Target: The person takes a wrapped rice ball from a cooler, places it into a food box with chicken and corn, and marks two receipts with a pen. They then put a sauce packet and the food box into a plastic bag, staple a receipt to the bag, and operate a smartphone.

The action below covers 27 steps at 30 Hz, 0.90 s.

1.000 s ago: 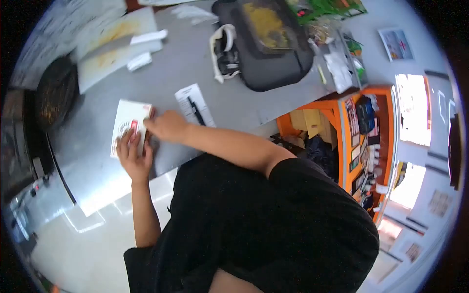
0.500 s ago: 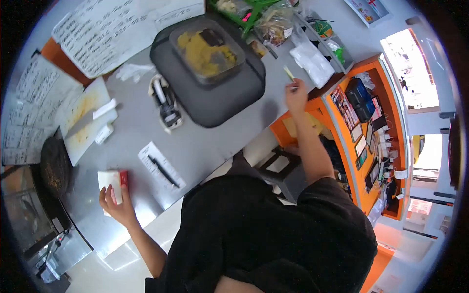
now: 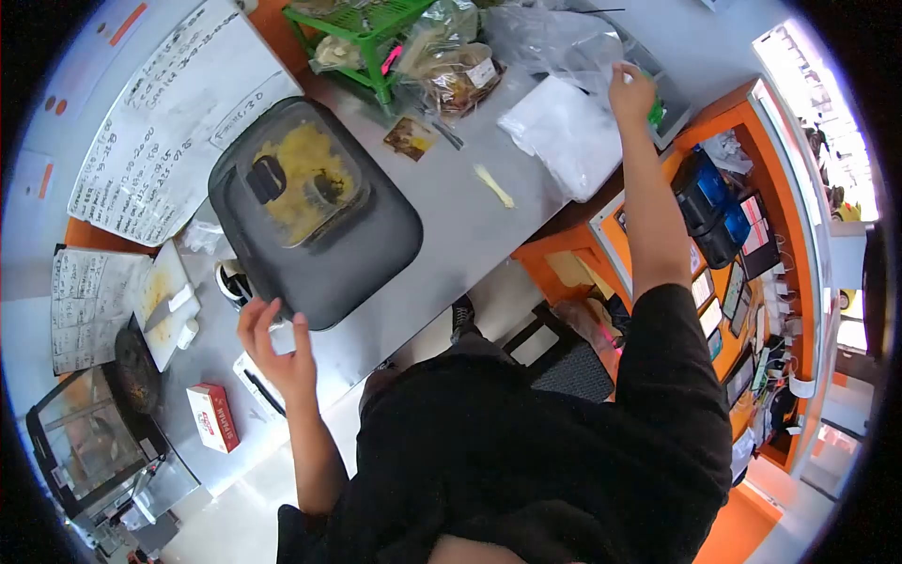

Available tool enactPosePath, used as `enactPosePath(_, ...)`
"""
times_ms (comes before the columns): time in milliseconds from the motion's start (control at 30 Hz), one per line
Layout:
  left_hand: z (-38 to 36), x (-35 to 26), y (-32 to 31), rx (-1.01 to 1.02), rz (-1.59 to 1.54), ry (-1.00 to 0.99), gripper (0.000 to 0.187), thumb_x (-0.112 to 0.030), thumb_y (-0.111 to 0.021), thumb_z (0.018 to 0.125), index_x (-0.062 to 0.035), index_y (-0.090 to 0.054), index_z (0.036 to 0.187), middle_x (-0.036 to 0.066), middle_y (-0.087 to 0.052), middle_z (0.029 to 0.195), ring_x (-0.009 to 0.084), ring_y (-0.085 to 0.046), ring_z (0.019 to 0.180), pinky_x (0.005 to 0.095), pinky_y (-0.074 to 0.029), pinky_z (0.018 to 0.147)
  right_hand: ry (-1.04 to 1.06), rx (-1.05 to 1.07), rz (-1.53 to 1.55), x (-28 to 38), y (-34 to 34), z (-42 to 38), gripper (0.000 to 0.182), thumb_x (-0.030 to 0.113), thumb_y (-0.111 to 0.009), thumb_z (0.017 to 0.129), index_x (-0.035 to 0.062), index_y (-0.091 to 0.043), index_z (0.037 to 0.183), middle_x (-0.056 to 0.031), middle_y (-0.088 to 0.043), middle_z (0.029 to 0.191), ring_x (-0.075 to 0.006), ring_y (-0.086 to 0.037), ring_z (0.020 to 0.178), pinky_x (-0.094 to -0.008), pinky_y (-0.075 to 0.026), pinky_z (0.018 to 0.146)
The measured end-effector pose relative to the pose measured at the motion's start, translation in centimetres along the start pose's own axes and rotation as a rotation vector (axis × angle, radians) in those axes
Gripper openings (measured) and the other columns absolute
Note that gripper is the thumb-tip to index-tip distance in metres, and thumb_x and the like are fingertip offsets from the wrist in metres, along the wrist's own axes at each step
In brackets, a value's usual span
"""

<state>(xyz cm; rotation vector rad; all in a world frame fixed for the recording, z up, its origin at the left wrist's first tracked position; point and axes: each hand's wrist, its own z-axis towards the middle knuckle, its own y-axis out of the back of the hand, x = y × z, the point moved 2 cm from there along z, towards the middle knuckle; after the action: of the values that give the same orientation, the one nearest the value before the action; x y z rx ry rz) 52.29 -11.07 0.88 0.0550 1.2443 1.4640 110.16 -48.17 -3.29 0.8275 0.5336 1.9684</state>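
My left hand (image 3: 282,355) is raised over the counter near the front edge of the black lidded pan (image 3: 376,249), fingers spread and holding nothing. The red and white box (image 3: 212,416) stands to its lower left. At the upper right my right hand (image 3: 631,94) has its fingers closed on a clear plastic bag (image 3: 564,42). White sheets or bags (image 3: 568,136) lie just left of that forearm. A pale green strip (image 3: 494,186) rests on the steel counter. Under the pan's clear window, yellow food (image 3: 301,179) shows.
A green basket (image 3: 362,28) and bagged food (image 3: 460,80) stand at the back. On the left are a cutting board with a knife (image 3: 164,301), a black pen on paper (image 3: 258,390) and handwritten boards (image 3: 178,122). Orange shelving (image 3: 789,188) is at the right.
My left hand has let go of the red and white box and moved toward the pan. My right hand has left the pale green strip on the counter and reached the plastic bag. The view has shifted.
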Motion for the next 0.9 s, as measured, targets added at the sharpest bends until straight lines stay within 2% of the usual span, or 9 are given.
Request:
enactPosePath(100, 0.0, -1.7, -2.6, 0.097, -0.062, -0.002, 0.034, -0.011, -0.077, 0.081, -0.0045, -0.067, 0.112, 0.014, -0.052, 0.134, 0.0307, -0.054, 0.119, 0.0431, -0.042, 0.103, -0.530, 0.701, 0.754, 2.8, -4.3, 0.2, 0.037, 0.018, -0.066, 0.090, 0.0041, -0.065, 0.125, -0.0183, -0.072, 0.109, -0.0337, -0.067, 0.103, -0.0391, -0.051, 0.084)
enactPosePath(200, 0.0, -4.5, -5.6, 0.183, -0.055, -0.027, 0.036, -0.010, -0.077, 0.080, -0.0039, -0.067, 0.114, 0.016, -0.049, 0.139, 0.0305, -0.057, 0.116, 0.0427, -0.044, 0.101, 0.155, 0.452, 0.770, 3.4, -7.4, -1.3, 0.041, 0.017, -0.066, 0.088, 0.0042, -0.062, 0.127, -0.0158, -0.070, 0.114, -0.0338, -0.066, 0.103, -0.0415, -0.051, 0.089)
enactPosePath(267, -0.3, -5.2, -6.3, 0.222, -0.092, -0.012, 0.037, -0.010, -0.077, 0.080, -0.0036, -0.066, 0.115, 0.017, -0.049, 0.139, 0.0305, -0.058, 0.114, 0.0426, -0.045, 0.100, 0.395, 0.366, 0.380, 4.0, -4.5, -2.8, 0.031, 0.019, -0.065, 0.088, 0.0043, -0.066, 0.115, -0.0199, -0.067, 0.117, -0.0371, -0.067, 0.095, -0.0443, -0.053, 0.088)
enactPosePath(333, -0.7, -4.9, -6.4, 0.246, -0.098, -0.010, 0.037, -0.010, -0.077, 0.080, -0.0031, -0.066, 0.114, 0.017, -0.050, 0.139, 0.0305, -0.059, 0.112, 0.0426, -0.046, 0.099, 0.521, 0.867, 0.081, 3.1, -3.5, -5.8, 0.017, 0.018, -0.065, 0.087, 0.0063, -0.069, 0.099, -0.0176, -0.069, 0.100, -0.0375, -0.066, 0.091, -0.0473, -0.052, 0.083)
enactPosePath(400, -1.2, -4.5, -6.2, 0.256, -0.072, -0.019, 0.036, -0.008, -0.077, 0.080, -0.0026, -0.067, 0.113, 0.018, -0.050, 0.139, 0.0306, -0.060, 0.111, 0.0426, -0.046, 0.098, 0.415, 1.030, -0.028, 2.0, -2.8, -9.8, 0.014, 0.021, -0.067, 0.085, 0.0073, -0.068, 0.083, -0.0163, -0.068, 0.088, -0.0373, -0.066, 0.084, -0.0489, -0.051, 0.078)
enactPosePath(467, -1.5, -4.8, -6.3, 0.248, -0.062, -0.007, 0.034, -0.007, -0.077, 0.080, -0.0021, -0.067, 0.112, 0.018, -0.052, 0.137, 0.0305, -0.061, 0.109, 0.0424, -0.047, 0.097, 0.199, 0.826, 0.229, 4.7, 0.7, -11.4, 0.015, 0.022, -0.070, 0.081, 0.0078, -0.070, 0.080, -0.0144, -0.066, 0.095, -0.0349, -0.064, 0.090, -0.0466, -0.052, 0.079)
enactPosePath(600, -1.6, -5.5, -7.5, 0.228, -0.091, -0.010, 0.031, -0.005, -0.076, 0.080, -0.0019, -0.068, 0.110, 0.017, -0.054, 0.134, 0.0303, -0.062, 0.106, 0.0415, -0.049, 0.094, 0.552, 0.918, -0.053, 5.0, 4.4, -14.7, 0.018, 0.027, -0.072, 0.083, 0.0094, -0.073, 0.089, -0.0099, -0.052, 0.120, -0.0322, -0.051, 0.111, -0.0432, -0.051, 0.085)
enactPosePath(700, -1.3, -6.6, -7.9, 0.222, -0.125, -0.042, 0.030, -0.005, -0.076, 0.080, -0.0023, -0.068, 0.109, 0.017, -0.055, 0.133, 0.0299, -0.063, 0.105, 0.0410, -0.050, 0.093, 0.424, 0.716, -0.313, 2.9, 3.5, -15.7, 0.021, 0.028, -0.074, 0.081, 0.0107, -0.075, 0.093, -0.0114, -0.051, 0.123, -0.0323, -0.051, 0.111, -0.0452, -0.051, 0.085)
enactPosePath(900, 0.3, -7.7, -8.6, 0.204, -0.166, -0.112, 0.029, -0.004, -0.076, 0.079, -0.0034, -0.069, 0.107, 0.016, -0.055, 0.132, 0.0276, -0.063, 0.101, 0.0395, -0.050, 0.089, 0.263, 0.724, -0.133, 3.2, 4.0, -16.0, 0.025, 0.026, -0.071, 0.083, 0.0081, -0.076, 0.099, -0.0133, -0.048, 0.135, -0.0338, -0.051, 0.117, -0.0467, -0.050, 0.089)
